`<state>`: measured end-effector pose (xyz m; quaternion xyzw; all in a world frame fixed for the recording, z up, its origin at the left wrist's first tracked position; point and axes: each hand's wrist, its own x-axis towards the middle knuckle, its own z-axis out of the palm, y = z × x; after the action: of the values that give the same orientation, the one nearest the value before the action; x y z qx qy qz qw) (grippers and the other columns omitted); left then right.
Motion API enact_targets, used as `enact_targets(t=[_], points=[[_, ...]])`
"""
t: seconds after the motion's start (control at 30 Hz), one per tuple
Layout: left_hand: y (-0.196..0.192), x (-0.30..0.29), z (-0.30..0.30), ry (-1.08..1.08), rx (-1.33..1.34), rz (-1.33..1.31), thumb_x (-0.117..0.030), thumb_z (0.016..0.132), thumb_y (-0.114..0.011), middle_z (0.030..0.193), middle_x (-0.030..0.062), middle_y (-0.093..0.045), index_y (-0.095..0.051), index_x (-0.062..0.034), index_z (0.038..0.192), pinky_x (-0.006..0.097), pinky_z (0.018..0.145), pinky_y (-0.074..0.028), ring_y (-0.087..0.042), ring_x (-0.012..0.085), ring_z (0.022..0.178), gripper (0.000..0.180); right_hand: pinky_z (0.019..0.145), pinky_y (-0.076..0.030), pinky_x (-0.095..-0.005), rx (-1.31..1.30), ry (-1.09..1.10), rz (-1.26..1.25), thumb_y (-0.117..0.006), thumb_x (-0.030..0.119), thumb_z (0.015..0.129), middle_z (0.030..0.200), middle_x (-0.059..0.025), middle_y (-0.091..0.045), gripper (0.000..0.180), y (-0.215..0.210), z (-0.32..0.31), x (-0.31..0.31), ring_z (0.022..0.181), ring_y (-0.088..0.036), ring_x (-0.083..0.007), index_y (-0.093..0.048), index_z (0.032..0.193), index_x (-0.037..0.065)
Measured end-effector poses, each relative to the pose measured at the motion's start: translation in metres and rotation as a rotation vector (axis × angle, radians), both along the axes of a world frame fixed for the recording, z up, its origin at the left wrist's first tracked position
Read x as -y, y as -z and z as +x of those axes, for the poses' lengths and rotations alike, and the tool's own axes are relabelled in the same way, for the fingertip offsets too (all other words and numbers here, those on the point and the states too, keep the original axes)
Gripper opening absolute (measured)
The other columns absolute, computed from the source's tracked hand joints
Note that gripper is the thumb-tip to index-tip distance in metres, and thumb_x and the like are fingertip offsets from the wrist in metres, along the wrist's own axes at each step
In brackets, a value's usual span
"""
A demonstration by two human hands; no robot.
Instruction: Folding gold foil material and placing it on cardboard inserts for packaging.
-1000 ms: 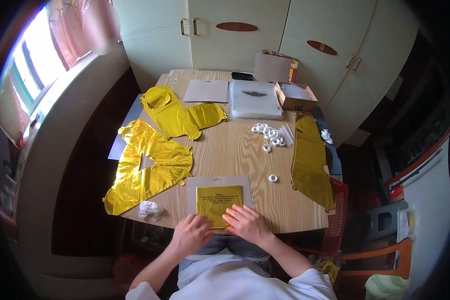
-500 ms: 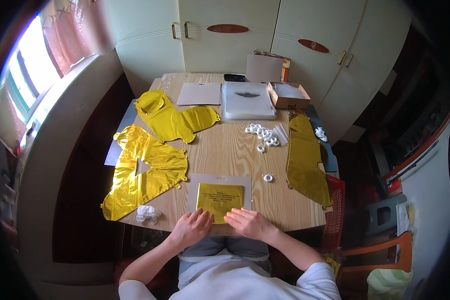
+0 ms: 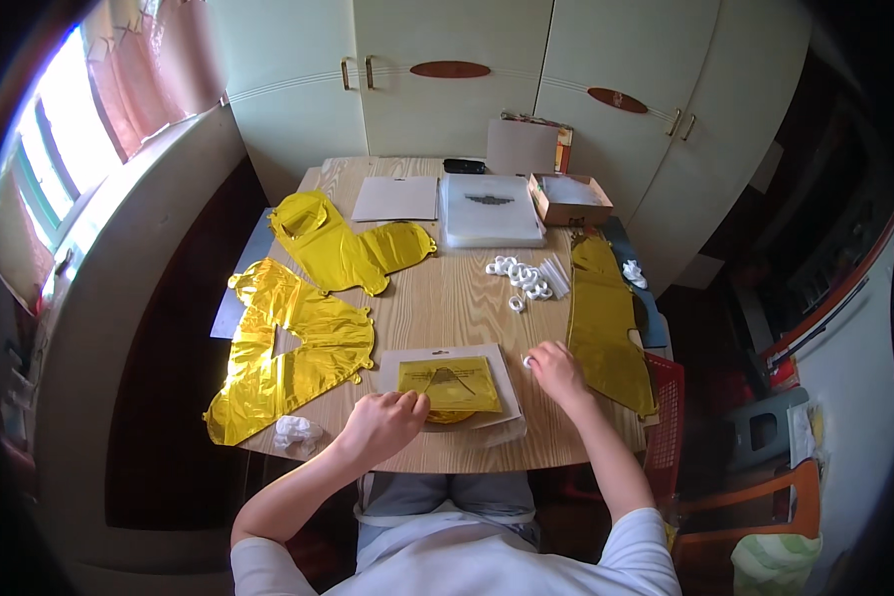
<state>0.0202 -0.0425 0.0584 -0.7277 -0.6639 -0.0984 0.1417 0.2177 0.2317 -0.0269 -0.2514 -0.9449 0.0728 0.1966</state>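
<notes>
In front of me on the wooden table lies a folded gold foil packet (image 3: 452, 381) with dark printing, on a pale backing card (image 3: 508, 394) that has a hanging slot at its far edge. My left hand (image 3: 385, 425) is closed at the packet's near left corner, where the near edge is raised and bent. My right hand (image 3: 558, 372) reaches to the right of the card, its thumb and fingers pinching a small white ring-shaped roll (image 3: 528, 363). Clear film shows past the card's near right corner. The left fingertips are partly hidden.
Gold foil balloons (image 3: 298, 338) lie flat at the left, another (image 3: 606, 318) at the right edge. Farther back are several white rolls (image 3: 519, 276), clear tubes (image 3: 556, 278), a stack of clear bags (image 3: 492, 219), a cardboard box (image 3: 571, 206) and white cards (image 3: 395, 199). Crumpled white tissue (image 3: 297, 434) lies near left.
My right hand has left the packet and moved right and away onto the lone white roll. The packet's near edge has come up at my left hand, and the card has shifted slightly right.
</notes>
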Motion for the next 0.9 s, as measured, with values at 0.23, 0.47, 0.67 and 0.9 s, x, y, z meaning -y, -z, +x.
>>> enact_targets(t=[0.23, 0.47, 0.67, 0.9], points=[[-0.008, -0.006, -0.001, -0.026, 0.049, -0.033, -0.012, 0.078, -0.059, 0.073, 0.0040, -0.059, -0.057, -0.0049, 0.086, 0.032, 0.052, -0.053, -0.066, 0.0198, 0.068, 0.010, 0.069, -0.054, -0.0390, -0.126, 0.026, -0.070, -0.066, 0.009, 0.084, 0.085, -0.0080, -0.065, 0.003, -0.012, 0.014, 0.018, 0.077, -0.065, -0.0285, -0.067, 0.086, 0.007], [-0.010, -0.006, 0.000, -0.051, 0.047, -0.046, -0.012, 0.078, -0.059, 0.073, 0.0034, -0.060, -0.058, -0.0056, 0.086, 0.033, 0.052, -0.053, -0.066, 0.0202, 0.067, 0.010, 0.067, -0.055, -0.0323, -0.386, -0.515, 0.150, -0.066, 0.008, 0.080, 0.084, -0.0053, -0.060, 0.010, -0.106, 0.003, 0.130, 0.077, -0.065, -0.0186, -0.059, 0.086, 0.006], [-0.007, -0.007, 0.003, -0.046, 0.047, -0.036, -0.012, 0.078, -0.060, 0.071, 0.0026, -0.059, -0.057, -0.0064, 0.084, 0.032, 0.052, -0.053, -0.066, 0.0192, 0.066, 0.009, 0.060, -0.053, -0.0283, -0.153, -0.267, 0.276, -0.063, 0.010, 0.078, 0.075, -0.0018, -0.053, 0.010, -0.082, -0.020, 0.153, 0.067, -0.061, -0.0145, -0.060, 0.087, 0.007], [0.002, -0.003, 0.005, -0.076, 0.081, -0.074, -0.014, 0.077, -0.060, 0.074, 0.0037, -0.060, -0.057, -0.0054, 0.088, 0.034, 0.055, -0.053, -0.066, 0.0209, 0.069, 0.014, 0.080, -0.051, -0.0358, -0.139, -0.372, 0.139, -0.066, 0.021, 0.081, 0.095, -0.0072, -0.062, 0.030, -0.071, 0.000, 0.170, 0.093, -0.060, -0.0211, -0.064, 0.104, 0.001]])
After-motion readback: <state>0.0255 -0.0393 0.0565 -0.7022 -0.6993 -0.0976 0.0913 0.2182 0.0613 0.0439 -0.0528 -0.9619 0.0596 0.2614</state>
